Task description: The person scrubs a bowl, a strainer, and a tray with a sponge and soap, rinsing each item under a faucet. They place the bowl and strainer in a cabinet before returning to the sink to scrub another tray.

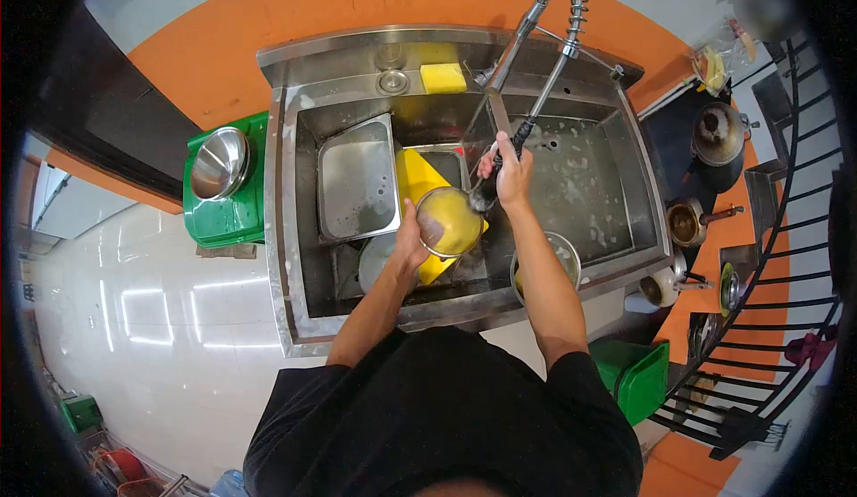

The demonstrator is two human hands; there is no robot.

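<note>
My left hand (411, 236) grips the left rim of a round metal bowl (451, 223), tilted over the left basin and showing yellow inside. My right hand (512, 174) is closed around the handle of a pull-down spray faucet (524, 133). The dark spray head (483, 196) is right at the bowl's edge, and its tip is partly blurred. Under the bowl, a flat yellow board-like piece (423, 174) leans in the left basin. Beside it stands a rectangular steel pan (357, 180). Another round metal bowl (568, 256) is partly hidden by my right forearm.
A yellow sponge (443, 78) lies on the sink's back ledge near a round drain fitting (393, 83). Wet suds spot the right basin (585, 175). Stacked steel bowls (220, 165) rest on a green bin (198, 222) at left. Pots (686, 225) and a black railing (775, 251) stand at right.
</note>
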